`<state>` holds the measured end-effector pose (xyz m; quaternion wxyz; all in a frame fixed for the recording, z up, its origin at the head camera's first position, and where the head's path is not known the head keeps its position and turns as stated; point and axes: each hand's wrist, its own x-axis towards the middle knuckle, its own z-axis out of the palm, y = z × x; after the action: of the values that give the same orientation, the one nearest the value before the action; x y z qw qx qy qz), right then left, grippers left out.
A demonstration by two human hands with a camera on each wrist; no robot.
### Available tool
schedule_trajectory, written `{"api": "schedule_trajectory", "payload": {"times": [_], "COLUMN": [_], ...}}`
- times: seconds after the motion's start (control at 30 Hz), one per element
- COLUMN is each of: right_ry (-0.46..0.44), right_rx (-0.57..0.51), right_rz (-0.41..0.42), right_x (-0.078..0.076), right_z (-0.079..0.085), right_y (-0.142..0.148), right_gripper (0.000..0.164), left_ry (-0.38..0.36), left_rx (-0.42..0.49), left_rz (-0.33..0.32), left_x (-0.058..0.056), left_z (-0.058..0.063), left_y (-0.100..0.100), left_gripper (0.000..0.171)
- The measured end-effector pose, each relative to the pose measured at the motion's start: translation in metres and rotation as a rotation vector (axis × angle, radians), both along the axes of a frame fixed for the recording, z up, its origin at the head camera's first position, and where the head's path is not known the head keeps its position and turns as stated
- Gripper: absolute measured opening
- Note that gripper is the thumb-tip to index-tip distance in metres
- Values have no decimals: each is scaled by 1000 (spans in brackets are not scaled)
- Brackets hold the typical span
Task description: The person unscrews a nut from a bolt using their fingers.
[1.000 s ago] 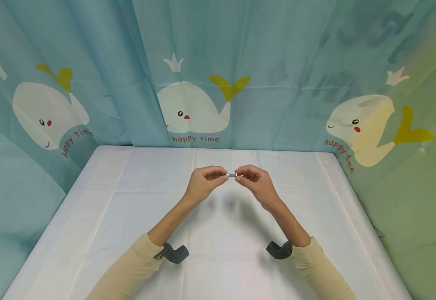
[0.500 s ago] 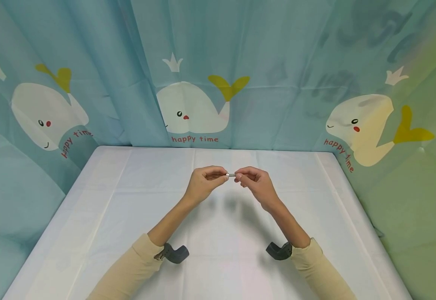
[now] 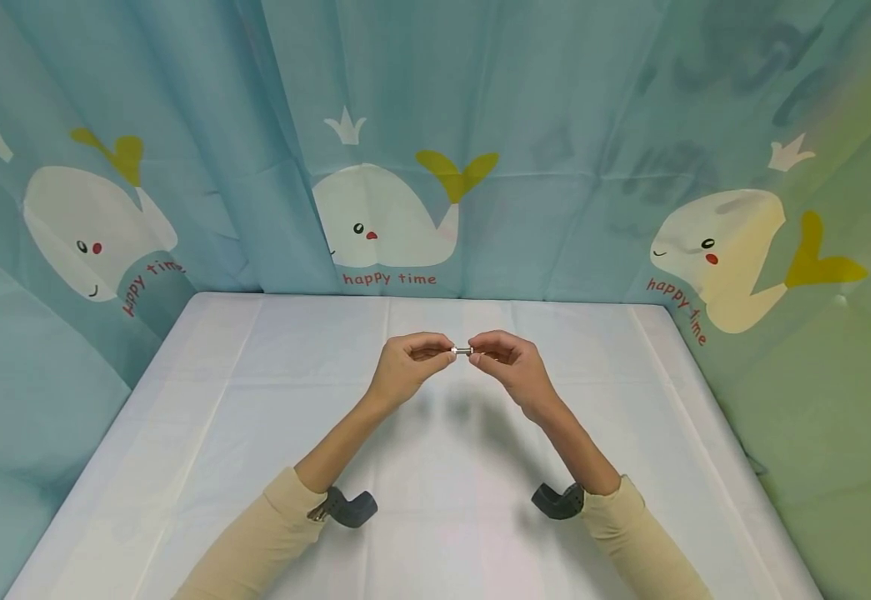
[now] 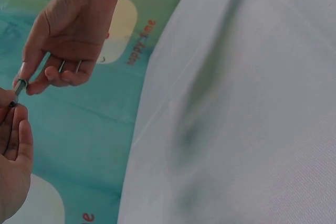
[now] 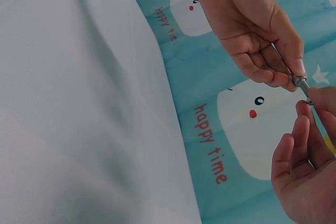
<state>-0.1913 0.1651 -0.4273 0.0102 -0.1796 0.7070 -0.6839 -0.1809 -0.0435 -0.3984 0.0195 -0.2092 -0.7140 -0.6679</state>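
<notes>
A small silver bolt (image 3: 462, 352) is held level between my two hands, raised above the white table. My left hand (image 3: 401, 367) pinches its head end between thumb and fingertips; in the right wrist view that thick, round head (image 5: 298, 80) shows at the thumb tip. From the other side, my right hand (image 3: 516, 368) pinches a small nut (image 4: 22, 82) at the far end of the shank, thumb below and index finger above. Between the two sets of fingertips a short length of bare shank shows. The remaining fingers of both hands are loosely bent.
The white-covered table (image 3: 292, 433) lies beneath both arms, with their shadows on it. A blue-green curtain (image 3: 555, 233) printed with whales hangs along the back and sides. Each wrist carries a dark camera mount (image 3: 352, 508).
My right thumb and fingers rolled over the end of the bolt, covering the nut half a second ago, then moved back so it shows again. The left hand stays still.
</notes>
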Motion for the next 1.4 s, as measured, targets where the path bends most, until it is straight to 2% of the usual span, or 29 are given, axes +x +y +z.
{"api": "schedule_trajectory", "payload": {"times": [0.13,0.5,0.73,0.77,1.03,1.4], "right_ry": [-9,-20,0,10,50,-16], "right_rx": [5,42,8,13,25,58], "right_rz": [-5,-29,-1,0,0,-8], "right_x": [1,-1,-1,-1,-2,-2], "right_z": [-1,0,1,1,-1,-8], "right_y": [0,-1,1,1,3,10], "right_gripper": [31,21,21,21,18,24], "left_ry": [-3,-7,-4,-1,14,-13], "left_rx": [-7,-8,1,2,0,-29], "left_rz": [2,5,-2,-1,14,13], "left_x": [0,2,-16,-17,-17,-18], "left_z": [1,3,-27,-29,-28,-34], "left_y": [0,0,2,1,-1,-6], "left_gripper": [12,12,12,13,11,10]}}
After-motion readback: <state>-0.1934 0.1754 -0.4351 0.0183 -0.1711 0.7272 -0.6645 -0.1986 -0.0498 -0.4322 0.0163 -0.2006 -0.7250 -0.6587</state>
